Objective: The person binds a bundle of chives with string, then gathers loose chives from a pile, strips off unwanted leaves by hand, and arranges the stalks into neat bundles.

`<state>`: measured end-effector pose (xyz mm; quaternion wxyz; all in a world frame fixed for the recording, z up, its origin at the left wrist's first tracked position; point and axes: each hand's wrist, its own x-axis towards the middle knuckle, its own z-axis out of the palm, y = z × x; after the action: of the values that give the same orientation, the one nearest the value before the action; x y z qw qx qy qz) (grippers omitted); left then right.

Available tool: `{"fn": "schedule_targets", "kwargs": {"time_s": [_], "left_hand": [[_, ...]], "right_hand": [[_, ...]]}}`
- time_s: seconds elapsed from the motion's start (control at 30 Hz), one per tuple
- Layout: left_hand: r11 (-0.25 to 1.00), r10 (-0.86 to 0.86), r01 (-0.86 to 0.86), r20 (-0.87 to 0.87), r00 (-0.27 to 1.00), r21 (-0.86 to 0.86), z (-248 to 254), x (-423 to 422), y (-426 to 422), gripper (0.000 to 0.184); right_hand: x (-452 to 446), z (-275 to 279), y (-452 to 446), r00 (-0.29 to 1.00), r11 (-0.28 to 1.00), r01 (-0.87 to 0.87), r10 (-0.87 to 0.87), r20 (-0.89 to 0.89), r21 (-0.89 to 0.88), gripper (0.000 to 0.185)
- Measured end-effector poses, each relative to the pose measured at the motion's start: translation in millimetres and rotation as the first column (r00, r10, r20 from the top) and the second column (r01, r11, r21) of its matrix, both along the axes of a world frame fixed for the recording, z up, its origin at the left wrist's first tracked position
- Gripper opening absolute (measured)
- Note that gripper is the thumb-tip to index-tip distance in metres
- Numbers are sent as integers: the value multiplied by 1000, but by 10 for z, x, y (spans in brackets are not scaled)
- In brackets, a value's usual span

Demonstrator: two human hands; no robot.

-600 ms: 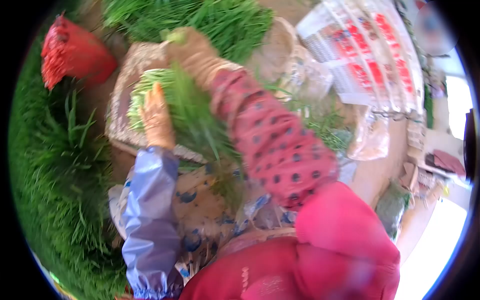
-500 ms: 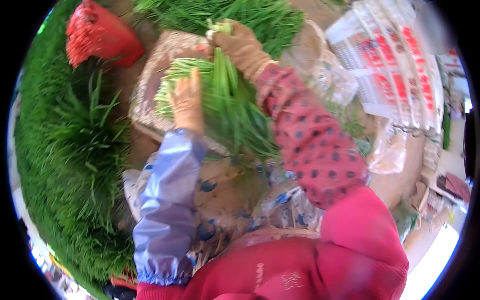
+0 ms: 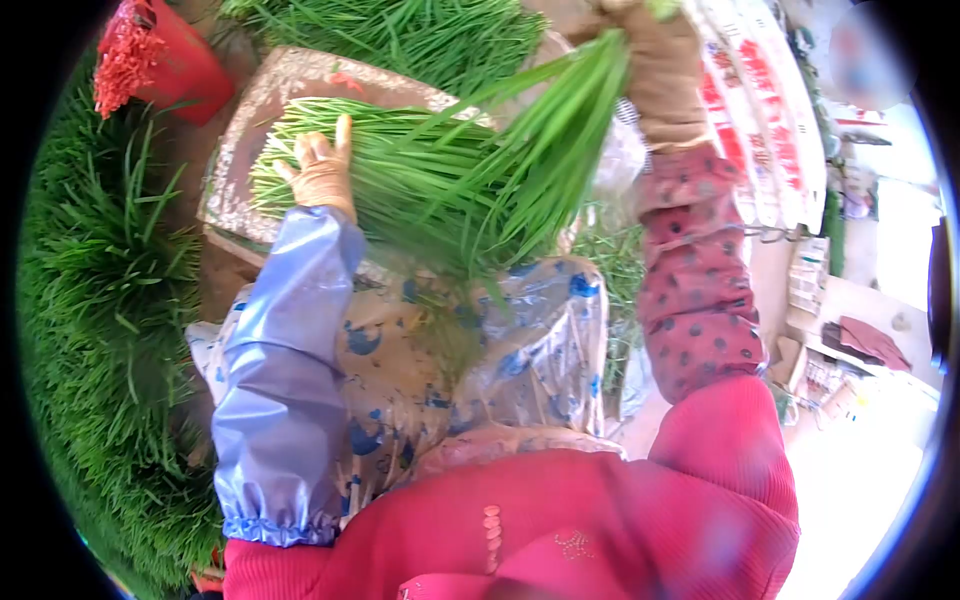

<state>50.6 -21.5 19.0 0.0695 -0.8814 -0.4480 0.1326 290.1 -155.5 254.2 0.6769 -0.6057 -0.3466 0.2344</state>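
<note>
My left hand (image 3: 325,175), in a tan glove, lies with its fingers spread on the pale stem ends of a pile of long green stalks (image 3: 400,165). The pile rests on a speckled board (image 3: 230,170) with a brownish middle. At the upper right my right hand (image 3: 655,65), in a brown glove, is wrapped round a bunch of green stalks (image 3: 585,110). The bunch's leaves hang down and left, over the right end of the pile. Pale green ends show above the glove, at the frame's top edge.
A red bucket (image 3: 190,75) holding red strips stands at the upper left. Tall green leaves (image 3: 110,300) fill the left side. More cut greens (image 3: 400,40) lie behind the board. White sacks with red print (image 3: 770,120) are at the upper right. Patterned plastic (image 3: 390,350) covers my lap.
My right hand has moved right, away from above the pile, drawing the bunch with it. My left hand has stayed on the stalks, its fingers now wider apart.
</note>
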Motion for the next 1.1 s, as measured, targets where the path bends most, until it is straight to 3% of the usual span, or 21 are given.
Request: {"fn": "schedule_targets", "kwargs": {"time_s": [0.03,0.07,0.1,0.17,0.23,0.33,0.37,0.4,0.43,0.47,0.5,0.53,0.57,0.6,0.67,0.7,0.8,0.83,0.97,1.03,1.1], "left_hand": [[1000,3,-4,4,1000,15,-34,3,16,74],[1000,2,-2,5,1000,29,-111,-25,33,74],[1000,15,-16,-29,999,-8,-64,-9,20,75],[998,27,-28,-25,999,-49,-100,-7,70,76],[998,30,-33,-63,998,-49,-61,25,47,78],[1000,-3,4,-63,998,8,-90,7,27,83],[1000,-11,13,-84,996,19,-53,18,4,83],[1000,-16,19,-124,992,19,38,16,-25,85],[1000,-10,13,-165,986,22,83,14,-34,87],[999,-23,29,-157,987,33,66,-16,-32,91],[996,-43,54,-136,990,73,17,-68,-30,93],[993,-60,75,-147,987,96,22,-97,-31,93],[988,-77,96,-151,986,120,21,-98,-38,92],[982,-92,113,-138,986,154,-5,-98,-44,91],[964,-132,160,-140,981,214,1,-135,-59,87],[949,-162,185,-107,981,257,-48,-155,-56,86],[927,-190,221,-128,973,302,-35,-177,-94,79],[930,-188,227,-156,970,290,-37,-172,-93,79],[915,-196,236,-151,969,326,-4,-186,-78,71],[922,-194,229,-139,971,313,12,-192,-83,73],[927,-181,220,-152,972,304,6,-180,-99,75]], "right_hand": [[239,195,-181,999,999,40,-40,-5,-8,11],[398,433,-405,961,968,203,-167,221,-150,24],[637,671,-552,899,912,374,-312,306,-168,28],[951,1136,-811,742,852,516,-395,542,-87,22],[1093,1384,-777,680,783,618,-490,545,-67,21],[1220,1126,-754,317,866,461,-364,876,194,8],[1655,909,-866,429,939,342,-192,883,38,9],[1306,477,-638,191,851,486,-326,926,199,12],[1347,298,-708,337,654,684,110,935,-323,25],[1712,-255,-657,232,829,461,231,945,-316,30],[1801,-812,-579,153,836,389,356,922,-388,27],[1464,-1087,-322,284,398,681,630,723,-615,26],[1751,-1800,-415,223,567,525,629,745,-635,26],[1564,-2034,-408,273,658,369,598,754,-656,27],[1672,-2993,-407,284,591,232,718,635,-773,29],[1546,-3145,-294,396,370,248,804,443,-895,29],[1426,-3897,-246,444,353,142,812,379,-925,34],[1397,-4066,-235,539,344,81,774,331,-936,39],[1395,-4382,-198,714,412,-59,654,250,-909,53],[1436,-3969,-172,670,436,-110,696,258,-893,51],[1540,-3489,-116,694,271,36,686,220,-962,45]]}}
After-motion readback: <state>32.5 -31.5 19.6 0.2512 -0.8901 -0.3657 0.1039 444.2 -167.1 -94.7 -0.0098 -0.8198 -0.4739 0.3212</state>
